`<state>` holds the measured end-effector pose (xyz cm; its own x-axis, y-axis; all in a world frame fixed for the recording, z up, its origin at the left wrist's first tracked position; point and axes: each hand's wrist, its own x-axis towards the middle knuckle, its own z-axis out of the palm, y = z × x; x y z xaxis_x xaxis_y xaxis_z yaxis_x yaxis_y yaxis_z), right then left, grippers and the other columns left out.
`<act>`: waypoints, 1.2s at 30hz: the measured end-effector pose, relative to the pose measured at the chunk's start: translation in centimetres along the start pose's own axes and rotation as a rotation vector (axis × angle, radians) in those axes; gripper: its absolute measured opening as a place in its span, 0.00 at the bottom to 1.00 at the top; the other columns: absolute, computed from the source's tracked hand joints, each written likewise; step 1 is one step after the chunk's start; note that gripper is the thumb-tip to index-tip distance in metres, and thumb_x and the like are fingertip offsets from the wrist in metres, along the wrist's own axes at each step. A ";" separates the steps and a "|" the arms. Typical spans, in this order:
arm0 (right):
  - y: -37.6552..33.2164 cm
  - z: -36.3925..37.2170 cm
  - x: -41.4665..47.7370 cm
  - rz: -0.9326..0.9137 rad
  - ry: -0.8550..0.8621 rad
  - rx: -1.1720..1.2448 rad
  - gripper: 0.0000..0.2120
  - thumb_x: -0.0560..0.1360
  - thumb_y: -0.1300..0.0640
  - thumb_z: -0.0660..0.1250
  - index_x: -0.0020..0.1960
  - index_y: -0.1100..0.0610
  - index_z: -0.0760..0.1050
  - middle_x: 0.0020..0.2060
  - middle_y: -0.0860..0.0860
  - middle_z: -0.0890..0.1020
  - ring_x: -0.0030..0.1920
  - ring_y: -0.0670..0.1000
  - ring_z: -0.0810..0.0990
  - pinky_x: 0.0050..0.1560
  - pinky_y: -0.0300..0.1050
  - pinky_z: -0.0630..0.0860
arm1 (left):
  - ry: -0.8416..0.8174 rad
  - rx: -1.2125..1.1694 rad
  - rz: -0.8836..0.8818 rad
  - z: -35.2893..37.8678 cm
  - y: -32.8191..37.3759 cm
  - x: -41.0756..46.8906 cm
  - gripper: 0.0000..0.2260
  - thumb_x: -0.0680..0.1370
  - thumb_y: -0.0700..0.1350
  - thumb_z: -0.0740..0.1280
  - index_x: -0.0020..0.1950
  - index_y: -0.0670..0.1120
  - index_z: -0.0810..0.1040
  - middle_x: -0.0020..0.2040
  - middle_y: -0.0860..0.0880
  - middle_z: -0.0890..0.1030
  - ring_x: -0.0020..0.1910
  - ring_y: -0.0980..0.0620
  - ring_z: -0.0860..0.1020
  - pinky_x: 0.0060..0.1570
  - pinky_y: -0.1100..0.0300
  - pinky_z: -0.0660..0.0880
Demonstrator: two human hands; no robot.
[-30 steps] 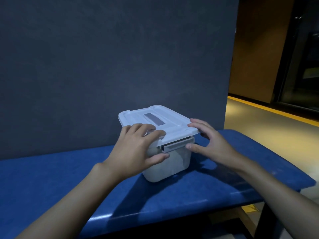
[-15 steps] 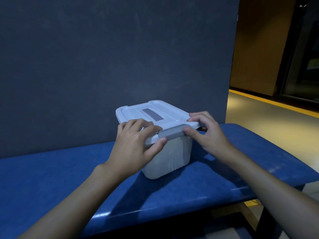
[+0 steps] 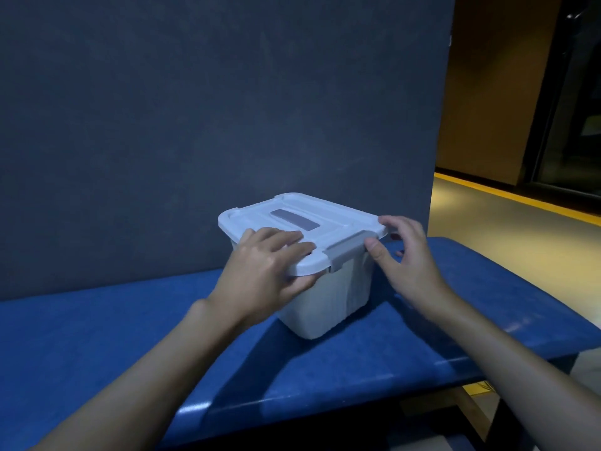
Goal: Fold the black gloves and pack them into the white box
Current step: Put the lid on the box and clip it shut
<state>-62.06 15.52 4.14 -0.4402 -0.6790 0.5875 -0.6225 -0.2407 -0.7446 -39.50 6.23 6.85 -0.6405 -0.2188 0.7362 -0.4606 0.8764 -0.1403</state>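
Our L hand (image 3: 263, 271) grips the smooth plastic lid (image 3: 338, 219) of the rounded-rect. white box (image 3: 325, 297), sat on a blue bench (image 3: 97, 336) w/ fuzzy top. R hand (image 3: 406, 255) loose, thumb touching grey latch (image 3: 349, 247).

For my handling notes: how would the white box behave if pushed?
The white box looks rigid: its walls hold shape under the left hand. Probably light thin plastic, so may slide on the blue bench. Broad base suggests little tipping.
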 end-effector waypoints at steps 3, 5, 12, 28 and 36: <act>-0.3 -0.1 0.2 0.140 0.152 0.057 0.14 0.77 0.52 0.68 0.61 0.48 0.71 0.62 0.50 0.70 0.62 0.48 0.72 0.60 0.40 0.68 | -0.029 0.061 -0.126 1.3 4.2 1.8 0.17 0.73 0.61 0.64 0.45 0.50 0.84 0.43 0.50 0.83 0.43 0.42 0.78 0.42 0.51 0.72; -0.9 0.0 0.3 0.182 0.133 0.142 0.14 0.77 0.52 0.68 0.61 0.49 0.71 0.63 0.51 0.72 0.61 0.47 0.74 0.59 0.38 0.68 | -0.056 0.027 -0.150 1.5 5.7 2.7 0.19 0.72 0.64 0.62 0.46 0.50 0.83 0.44 0.51 0.83 0.45 0.42 0.78 0.44 0.50 0.72; -1.9 0.6 0.5 0.300 -0.007 0.209 0.30 0.74 0.48 0.72 0.73 0.53 0.68 0.68 0.45 0.70 0.64 0.45 0.72 0.67 0.43 0.68 | -0.229 -0.202 -0.219 -1.0 -0.5 1.0 0.28 0.73 0.73 0.55 0.62 0.57 0.76 0.63 0.61 0.74 0.66 0.60 0.69 0.68 0.50 0.61; -2.9 0.7 6.7 0.306 -0.262 -0.106 0.20 0.74 0.52 0.68 0.56 0.69 0.75 0.65 0.59 0.69 0.63 0.52 0.59 0.65 0.63 0.70 | -0.037 -0.129 -0.595 -0.5 -4.9 1.4 0.15 0.78 0.60 0.58 0.52 0.55 0.81 0.55 0.56 0.81 0.57 0.50 0.76 0.59 0.50 0.66; -5.9 4.9 9.9 0.007 -0.665 -0.720 0.36 0.67 0.22 0.50 0.66 0.39 0.70 0.68 0.40 0.73 0.72 0.48 0.67 0.73 0.58 0.58 | -0.093 -0.728 -1.131 -1.6 -9.4 0.1 0.32 0.66 0.61 0.66 0.67 0.48 0.71 0.58 0.53 0.78 0.55 0.53 0.78 0.55 0.50 0.78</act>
<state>-59.55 6.86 12.78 -0.1284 -0.9844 0.1206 -0.9645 0.0957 -0.2460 -34.24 -1.34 9.35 -0.1817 -0.9699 0.1624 -0.3504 0.2181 0.9108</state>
